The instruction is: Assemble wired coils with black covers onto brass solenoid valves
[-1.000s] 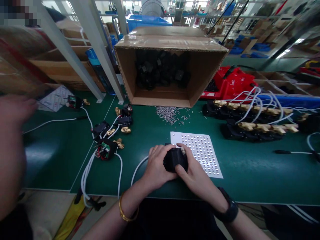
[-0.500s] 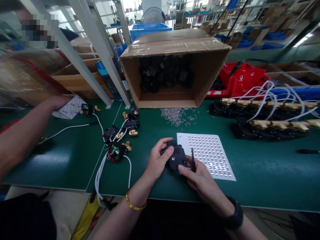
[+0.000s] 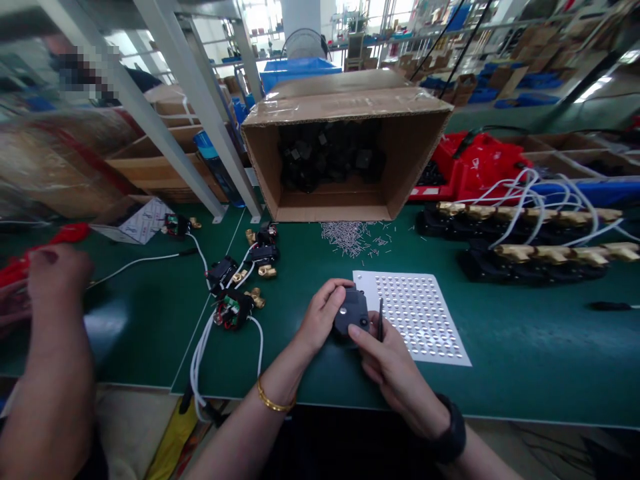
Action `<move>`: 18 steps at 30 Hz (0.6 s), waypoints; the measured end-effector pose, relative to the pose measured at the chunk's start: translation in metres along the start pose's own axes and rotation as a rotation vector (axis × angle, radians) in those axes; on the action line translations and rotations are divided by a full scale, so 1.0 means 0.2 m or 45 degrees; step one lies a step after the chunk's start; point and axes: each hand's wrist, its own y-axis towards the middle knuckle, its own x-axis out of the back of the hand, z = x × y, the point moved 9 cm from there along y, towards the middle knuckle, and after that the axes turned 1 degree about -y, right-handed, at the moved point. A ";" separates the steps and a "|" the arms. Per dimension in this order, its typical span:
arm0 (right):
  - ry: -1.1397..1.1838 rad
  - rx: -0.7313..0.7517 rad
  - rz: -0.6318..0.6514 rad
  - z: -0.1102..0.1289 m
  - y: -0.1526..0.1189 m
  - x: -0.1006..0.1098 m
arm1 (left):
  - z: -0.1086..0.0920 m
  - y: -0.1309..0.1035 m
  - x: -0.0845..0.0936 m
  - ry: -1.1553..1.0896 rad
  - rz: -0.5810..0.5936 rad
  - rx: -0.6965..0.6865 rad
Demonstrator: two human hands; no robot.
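My left hand (image 3: 319, 319) grips a black plastic housing (image 3: 354, 308) from its left side, thumb on top. A small round silver spot shows on the housing's face. My right hand (image 3: 390, 363) holds the lower right of the same housing, its thumb pressed on the face. A thin black tool, perhaps tweezers (image 3: 381, 320), sticks up from between the right hand's fingers. Just right of the housing lies a white sheet (image 3: 366, 283) with rows of small silver round pieces, partly covered by my right hand.
Behind my hands stands an open cardboard box (image 3: 345, 212) of black parts, with loose screws (image 3: 345, 239) before it. Wired brass-fitted units (image 3: 233, 310) lie left; rows of brass-fitted black units (image 3: 535, 263) stand right. A co-worker's arm (image 3: 57, 333) reaches in at far left.
The co-worker's hand has left the small white box and moved back and down toward a red item. My hands still hold the housing, nearly in place; the view has shifted slightly.
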 end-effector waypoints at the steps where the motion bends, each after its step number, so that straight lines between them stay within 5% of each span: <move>1: -0.012 0.001 0.000 0.00 0.00 0.00 | 0.00 0.00 -0.01 -0.019 0.033 0.006; 14: 0.065 -0.034 0.125 -0.02 -0.02 0.00 | -0.12 -0.04 -0.05 0.187 0.384 -0.121; 18: -0.031 -0.009 0.175 0.00 0.03 0.02 | -0.10 -0.08 0.00 0.454 0.259 -0.173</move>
